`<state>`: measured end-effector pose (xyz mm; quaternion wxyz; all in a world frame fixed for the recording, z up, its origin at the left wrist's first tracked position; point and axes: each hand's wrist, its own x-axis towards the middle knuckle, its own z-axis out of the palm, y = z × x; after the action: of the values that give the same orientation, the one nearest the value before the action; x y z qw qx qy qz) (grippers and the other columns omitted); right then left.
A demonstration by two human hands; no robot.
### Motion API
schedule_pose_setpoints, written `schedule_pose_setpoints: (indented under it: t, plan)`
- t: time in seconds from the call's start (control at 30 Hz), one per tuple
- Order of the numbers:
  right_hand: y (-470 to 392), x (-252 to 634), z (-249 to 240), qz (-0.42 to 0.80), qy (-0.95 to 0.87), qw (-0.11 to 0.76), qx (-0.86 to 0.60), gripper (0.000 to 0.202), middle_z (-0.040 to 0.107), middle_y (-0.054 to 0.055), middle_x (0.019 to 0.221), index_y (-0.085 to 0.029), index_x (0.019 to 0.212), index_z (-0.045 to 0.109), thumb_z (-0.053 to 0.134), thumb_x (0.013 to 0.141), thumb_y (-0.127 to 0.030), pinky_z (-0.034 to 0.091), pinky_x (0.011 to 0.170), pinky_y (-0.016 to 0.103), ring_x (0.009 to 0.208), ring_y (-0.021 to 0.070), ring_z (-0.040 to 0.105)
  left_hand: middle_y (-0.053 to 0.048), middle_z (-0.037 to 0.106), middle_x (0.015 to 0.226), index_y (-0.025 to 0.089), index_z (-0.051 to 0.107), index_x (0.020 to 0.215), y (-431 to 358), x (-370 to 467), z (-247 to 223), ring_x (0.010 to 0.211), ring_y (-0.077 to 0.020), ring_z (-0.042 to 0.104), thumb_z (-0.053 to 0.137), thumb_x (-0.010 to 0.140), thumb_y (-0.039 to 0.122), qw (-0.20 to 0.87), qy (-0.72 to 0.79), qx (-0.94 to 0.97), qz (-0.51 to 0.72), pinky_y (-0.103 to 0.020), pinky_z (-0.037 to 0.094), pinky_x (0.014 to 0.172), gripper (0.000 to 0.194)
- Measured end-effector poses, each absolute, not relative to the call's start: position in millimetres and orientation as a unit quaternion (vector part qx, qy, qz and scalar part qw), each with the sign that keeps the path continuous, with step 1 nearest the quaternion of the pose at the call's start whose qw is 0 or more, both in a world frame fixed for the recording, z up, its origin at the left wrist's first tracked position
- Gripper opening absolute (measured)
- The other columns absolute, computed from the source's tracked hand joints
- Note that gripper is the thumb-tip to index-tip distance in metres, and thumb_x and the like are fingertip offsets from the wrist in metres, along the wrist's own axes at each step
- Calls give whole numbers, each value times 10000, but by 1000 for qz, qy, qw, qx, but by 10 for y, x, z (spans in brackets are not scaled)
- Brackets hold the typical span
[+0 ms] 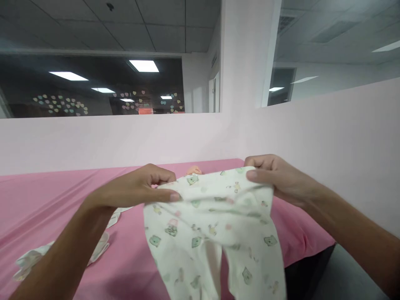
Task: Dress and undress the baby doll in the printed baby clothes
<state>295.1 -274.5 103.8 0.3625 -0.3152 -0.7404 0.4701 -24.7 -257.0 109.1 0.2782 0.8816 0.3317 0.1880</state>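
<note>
Pants (215,216) hang spread above a pink sheet (125,260): left hand (134,187) pinches one waist end, right hand (278,177) the other. This seems the straightening step; the next move calls for even tension. White clothes (101,248) lie at left; behind, a peach thing (194,170) shows, maybe a doll. Windows (109,68) and pale wall (343,158) stand beyond.

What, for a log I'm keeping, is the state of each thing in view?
Printed trousers: held up, legs hanging.
Left hand: gripping the trousers' waist.
Right hand: gripping the waist's other end.
Pink cover: spread, wrinkled.
White cloth: crumpled, partly hidden.
Peach-coloured object: mostly hidden.
Ceiling light: lit.
</note>
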Motion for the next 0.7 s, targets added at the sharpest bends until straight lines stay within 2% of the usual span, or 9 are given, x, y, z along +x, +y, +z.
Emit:
schedule_pose_setpoints:
  t: [0.1,0.17,0.23,0.37,0.4,0.47,0.53,0.57,0.7]
  plan:
    - [-2693,3144,1060,434,-752,383,-315,227,589,-23,631,-171,720,585,691,825,-342,412,526,214,546,82,543,-12,617,736,170,630,758,-2450,-394,1060,641,-107,554,599,869,344,353,291,865,207,-201,420,556,209]
    - [-2663,3189,1068,397,-772,365,-337,235,595,-18,650,-172,717,582,678,836,-350,426,563,225,587,92,557,-33,651,785,178,646,771,-2403,-382,1023,696,-138,600,595,863,368,378,258,855,245,-236,473,599,217]
    - [-2653,3153,1071,364,-793,330,-359,228,626,2,733,-172,759,605,671,836,-376,450,627,245,676,115,585,-11,617,704,177,608,697,-2400,-303,984,626,-118,575,619,843,378,384,236,842,297,-226,469,569,249]
    - [-2725,2839,1019,338,-830,231,-379,295,644,29,924,-195,987,650,707,784,-401,449,681,256,814,148,581,40,509,599,162,543,640,-2559,-4,954,511,-55,462,642,837,331,359,253,832,339,-163,376,482,278]
    - [-2758,2730,985,334,-837,213,-377,289,636,19,926,-203,989,648,709,777,-390,435,663,247,807,142,569,44,502,602,161,556,657,-2620,80,957,510,-50,450,644,837,311,345,262,838,331,-155,355,473,250]
    - [-2826,2533,901,334,-851,184,-361,162,601,-13,816,-195,844,631,665,799,-347,384,587,226,713,114,525,51,482,598,164,582,694,-2732,217,968,509,-49,422,649,829,282,314,273,860,297,-153,314,458,192]
    - [-2881,2419,825,356,-852,179,-339,195,535,-35,682,-178,687,552,591,834,-300,334,530,220,617,91,469,56,451,587,167,596,720,-2800,265,981,504,-52,381,650,825,281,285,282,882,249,-162,278,450,164]
    - [-2899,2407,801,376,-842,191,-336,211,529,-35,668,-175,669,532,566,845,-286,337,526,219,608,90,473,56,443,591,168,599,730,-2812,245,988,507,-54,367,647,826,290,271,292,889,225,-168,265,451,162]
    - [-2907,2618,819,452,-774,255,-362,163,644,29,874,-165,851,618,574,862,-322,463,647,237,801,148,611,42,480,651,175,614,759,-2744,-55,1029,554,-69,402,620,849,358,215,351,900,144,-175,286,488,204]
